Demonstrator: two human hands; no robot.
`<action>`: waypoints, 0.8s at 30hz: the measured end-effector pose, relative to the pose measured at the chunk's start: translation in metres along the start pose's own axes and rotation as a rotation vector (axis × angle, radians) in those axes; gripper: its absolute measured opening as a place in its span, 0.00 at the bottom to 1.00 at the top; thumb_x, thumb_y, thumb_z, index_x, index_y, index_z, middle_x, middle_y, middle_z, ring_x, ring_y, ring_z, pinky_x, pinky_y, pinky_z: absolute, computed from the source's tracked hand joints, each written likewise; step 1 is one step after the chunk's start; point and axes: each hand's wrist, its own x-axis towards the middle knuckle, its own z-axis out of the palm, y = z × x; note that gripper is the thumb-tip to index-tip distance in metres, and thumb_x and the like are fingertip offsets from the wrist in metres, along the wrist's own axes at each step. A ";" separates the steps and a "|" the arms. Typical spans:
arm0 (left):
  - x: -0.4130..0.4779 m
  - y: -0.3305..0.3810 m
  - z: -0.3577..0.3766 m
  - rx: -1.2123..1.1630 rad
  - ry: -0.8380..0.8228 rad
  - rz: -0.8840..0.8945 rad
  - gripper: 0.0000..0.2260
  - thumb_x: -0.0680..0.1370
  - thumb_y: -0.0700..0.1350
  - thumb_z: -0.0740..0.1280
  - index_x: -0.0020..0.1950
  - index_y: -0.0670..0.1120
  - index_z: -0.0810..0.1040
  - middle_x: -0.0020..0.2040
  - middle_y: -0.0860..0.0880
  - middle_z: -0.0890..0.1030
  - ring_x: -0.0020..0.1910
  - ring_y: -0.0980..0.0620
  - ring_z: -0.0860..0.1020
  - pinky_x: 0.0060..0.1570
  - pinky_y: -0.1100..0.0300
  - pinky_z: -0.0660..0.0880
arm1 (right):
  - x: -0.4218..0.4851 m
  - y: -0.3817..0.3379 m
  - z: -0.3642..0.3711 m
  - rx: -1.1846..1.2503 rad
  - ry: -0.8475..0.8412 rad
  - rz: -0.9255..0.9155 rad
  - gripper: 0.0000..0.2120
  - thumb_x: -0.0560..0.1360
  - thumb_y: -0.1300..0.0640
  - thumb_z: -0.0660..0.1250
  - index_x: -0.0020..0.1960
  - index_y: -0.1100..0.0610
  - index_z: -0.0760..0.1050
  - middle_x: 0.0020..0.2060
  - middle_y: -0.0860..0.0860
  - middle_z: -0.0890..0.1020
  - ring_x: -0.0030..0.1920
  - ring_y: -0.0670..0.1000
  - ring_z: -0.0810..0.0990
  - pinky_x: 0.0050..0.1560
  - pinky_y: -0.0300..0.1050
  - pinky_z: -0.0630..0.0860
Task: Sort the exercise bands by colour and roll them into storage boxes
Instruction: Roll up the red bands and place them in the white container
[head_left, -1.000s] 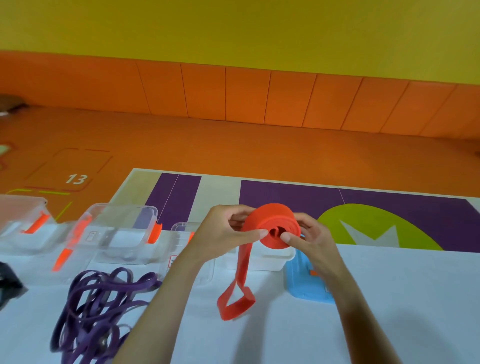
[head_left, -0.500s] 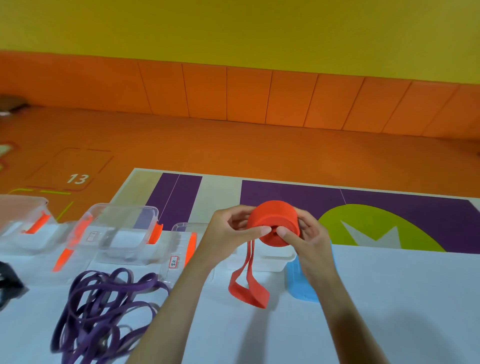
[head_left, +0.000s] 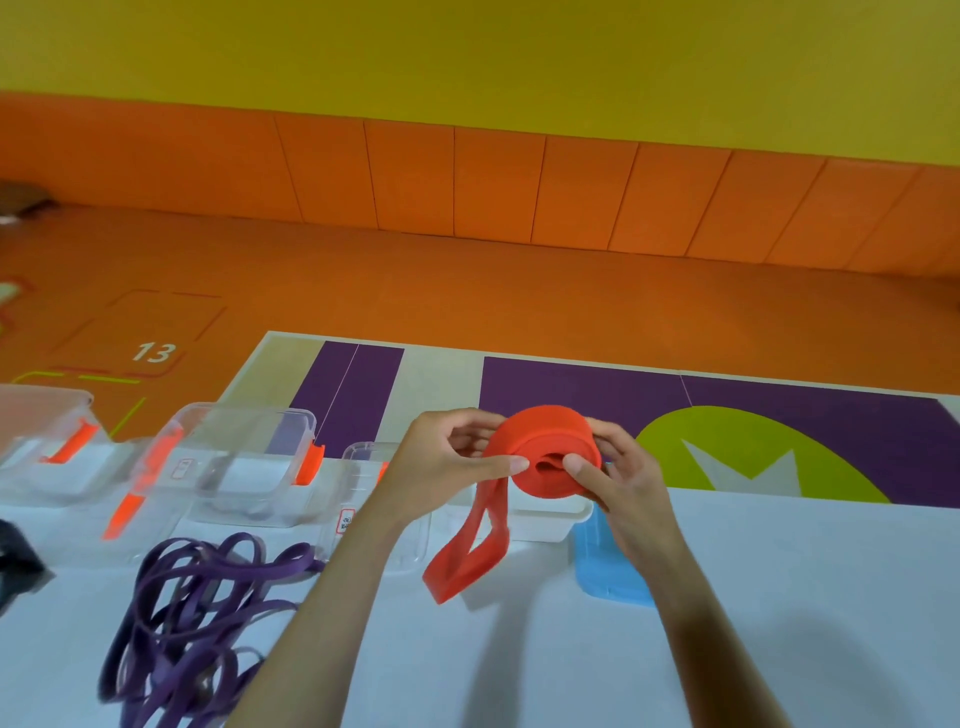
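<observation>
Sprawling nearest the camera at the lower left, a heap of purple bands (head_left: 197, 618) lies unrolled on the white table (head_left: 779, 597), well apart from the hands. Beyond it, the red band (head_left: 545, 447) is held up above the table, mostly wound into a thick coil, with its loose tail (head_left: 467, 561) hanging as a flat loop whose lowest bend seems to reach the tabletop.

The left hand (head_left: 447, 457) pinches the coil, thumb tip pressed on its near face and fingers curled round behind. The right hand (head_left: 618, 478) grips the other side the same way, thumb on the face near the crumpled centre.

Just beneath the coil sits a white box (head_left: 550, 519), with a blue lid (head_left: 608, 566) lying beside it; clear boxes (head_left: 244, 467) with orange clips stand further left. Past the table edge are a purple and green floor mat (head_left: 571, 395) and an orange and yellow wall (head_left: 467, 78).

The likely trouble is the coil springing open: the rubber looks stiff, and any easing of either thumb could let the layers slip sideways or unwind. The hanging loop could also twist and wind in crooked, leaving a lopsided roll that sits badly in the box.
</observation>
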 end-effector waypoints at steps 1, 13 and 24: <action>0.000 0.001 -0.002 0.042 -0.018 0.009 0.17 0.71 0.45 0.83 0.58 0.48 0.86 0.49 0.54 0.89 0.50 0.54 0.87 0.53 0.62 0.82 | 0.001 -0.001 -0.003 -0.071 -0.047 0.027 0.21 0.69 0.55 0.81 0.61 0.50 0.82 0.56 0.54 0.87 0.59 0.57 0.85 0.60 0.55 0.82; 0.004 -0.017 0.011 -0.076 0.082 0.014 0.19 0.70 0.44 0.84 0.59 0.46 0.85 0.50 0.50 0.89 0.51 0.52 0.87 0.53 0.57 0.83 | 0.000 0.013 0.016 -0.122 -0.007 0.033 0.20 0.69 0.55 0.81 0.59 0.51 0.82 0.53 0.53 0.87 0.55 0.52 0.86 0.56 0.48 0.81; 0.010 -0.004 0.010 -0.151 0.048 0.013 0.18 0.72 0.41 0.82 0.60 0.45 0.85 0.52 0.49 0.89 0.53 0.49 0.87 0.57 0.54 0.83 | 0.004 0.005 0.009 -0.050 0.047 -0.023 0.19 0.68 0.59 0.82 0.57 0.49 0.84 0.53 0.53 0.88 0.57 0.56 0.86 0.61 0.56 0.80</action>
